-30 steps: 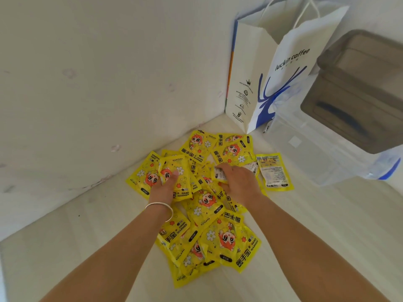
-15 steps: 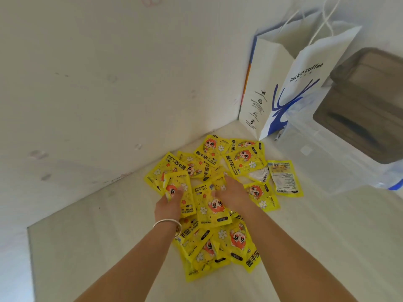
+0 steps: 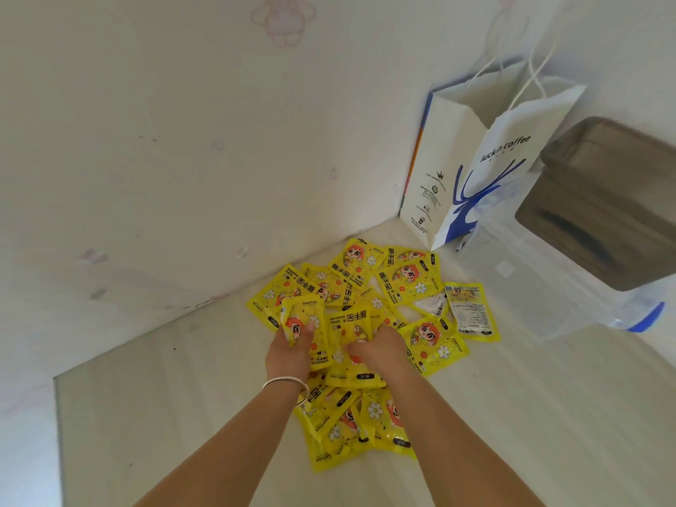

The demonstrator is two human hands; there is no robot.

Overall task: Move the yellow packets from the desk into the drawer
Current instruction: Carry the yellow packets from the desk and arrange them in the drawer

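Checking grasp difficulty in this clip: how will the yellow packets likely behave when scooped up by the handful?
Probably floppy: the packet in the left hand bends around the fingers. Likely slippery: the glossy packets overlap loosely, so some may slide out. Seemingly light, given how thin and flat they lie.

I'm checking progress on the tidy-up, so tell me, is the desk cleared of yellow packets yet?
No, a big pile of yellow packets covers the desk, with both hands in it.

Glossy plastic packets [image 3: 409, 283], paper bag [image 3: 472, 166]
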